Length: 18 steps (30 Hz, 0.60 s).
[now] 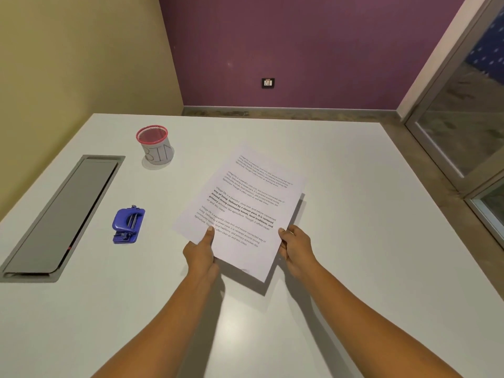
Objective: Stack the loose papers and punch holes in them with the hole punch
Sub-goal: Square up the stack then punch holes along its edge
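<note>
A stack of white printed papers (242, 205) is held tilted above the middle of the white table (354, 214), casting a shadow below it. My left hand (200, 252) grips its near left edge, thumb on top of the sheet. My right hand (296, 248) grips the near right edge, fingers curled round it. A blue hole punch (128, 224) sits on the table to the left of the papers, apart from both hands.
A red mesh cup (154, 147) with a label reading BIN stands at the back left. A grey cable hatch (60, 216) is set into the table's left side. A glass door (463, 118) is at the right.
</note>
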### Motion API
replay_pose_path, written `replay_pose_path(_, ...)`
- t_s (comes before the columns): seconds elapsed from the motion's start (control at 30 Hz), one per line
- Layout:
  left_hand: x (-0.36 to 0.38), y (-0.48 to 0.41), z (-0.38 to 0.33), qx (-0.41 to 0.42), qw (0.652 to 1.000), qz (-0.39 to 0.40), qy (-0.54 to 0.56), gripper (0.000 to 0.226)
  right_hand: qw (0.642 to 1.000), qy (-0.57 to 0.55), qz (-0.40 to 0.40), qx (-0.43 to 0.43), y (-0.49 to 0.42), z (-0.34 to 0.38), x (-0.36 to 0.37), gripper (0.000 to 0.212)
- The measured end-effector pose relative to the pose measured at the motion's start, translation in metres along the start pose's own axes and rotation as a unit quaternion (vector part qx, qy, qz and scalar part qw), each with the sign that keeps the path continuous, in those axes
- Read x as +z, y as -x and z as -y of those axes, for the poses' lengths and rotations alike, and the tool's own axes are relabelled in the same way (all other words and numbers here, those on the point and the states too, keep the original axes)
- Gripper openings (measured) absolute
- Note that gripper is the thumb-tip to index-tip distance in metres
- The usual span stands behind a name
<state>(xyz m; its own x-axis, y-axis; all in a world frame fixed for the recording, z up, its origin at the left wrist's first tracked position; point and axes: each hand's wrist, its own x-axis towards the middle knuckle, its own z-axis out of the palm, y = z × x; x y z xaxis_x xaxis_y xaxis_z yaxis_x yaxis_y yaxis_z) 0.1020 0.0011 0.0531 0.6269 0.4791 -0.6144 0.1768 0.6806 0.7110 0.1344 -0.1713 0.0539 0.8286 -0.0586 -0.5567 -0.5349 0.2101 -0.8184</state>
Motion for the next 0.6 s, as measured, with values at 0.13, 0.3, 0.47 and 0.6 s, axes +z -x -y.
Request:
replay_pose_path(0.13, -0.006, -0.004, 0.002, -0.024, 0.999, -0.005, -0.037, 0.015, 0.996, 0.077, -0.037, -0.032, -0.005, -0.002, 0.000, 0.016)
replay_pose_path(0.3, -0.027, -0.021, -0.015, -0.008, 0.995, 0.009, -0.097, 0.032, 0.992, 0.107, -0.045, -0.041, -0.019, 0.001, -0.007, 0.025)
replay_pose_path(0.47, -0.051, -0.043, -0.054, 0.014, 0.994, 0.042, -0.103, 0.018, 0.987, 0.146, -0.049, -0.033, -0.034, 0.002, -0.020, 0.036)
replay_pose_path(0.6, -0.067, -0.071, -0.088, 0.102, 0.962, -0.005, -0.253, 0.015, 0.983, 0.175, -0.046, -0.029, -0.041, -0.003, -0.024, 0.037)
